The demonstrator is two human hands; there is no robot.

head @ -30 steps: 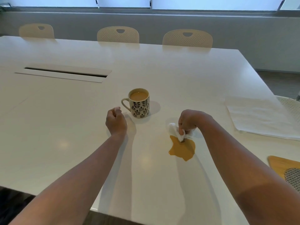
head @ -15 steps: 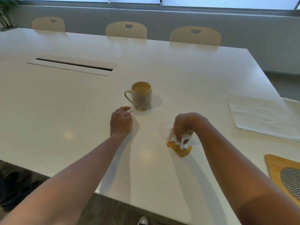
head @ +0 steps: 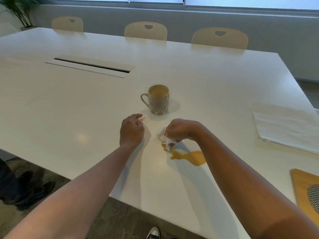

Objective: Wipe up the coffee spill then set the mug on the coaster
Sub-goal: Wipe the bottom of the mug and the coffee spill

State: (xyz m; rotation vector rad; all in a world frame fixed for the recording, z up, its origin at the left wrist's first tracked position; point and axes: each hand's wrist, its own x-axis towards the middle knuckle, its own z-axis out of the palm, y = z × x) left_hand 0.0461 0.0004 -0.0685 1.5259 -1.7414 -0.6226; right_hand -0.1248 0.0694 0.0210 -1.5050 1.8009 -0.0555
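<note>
Soft, cool daylight from the far windows (head: pixel 155 0), pale glare on the table (head: pixel 82 138), slight blur, bowed wide-angle edges.

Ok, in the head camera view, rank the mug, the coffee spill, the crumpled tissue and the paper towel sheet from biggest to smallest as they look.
1. Paper towel sheet, cut off by the frame edge
2. Coffee spill and mug: look alike, partly hidden spill, unranked
3. Crumpled tissue, partly hidden in the right hand

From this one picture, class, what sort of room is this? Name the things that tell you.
Most likely an office meeting room: a long white table with a cable slot in its middle, a row of matching chairs along the far side, and a potted plant in the corner.
</note>
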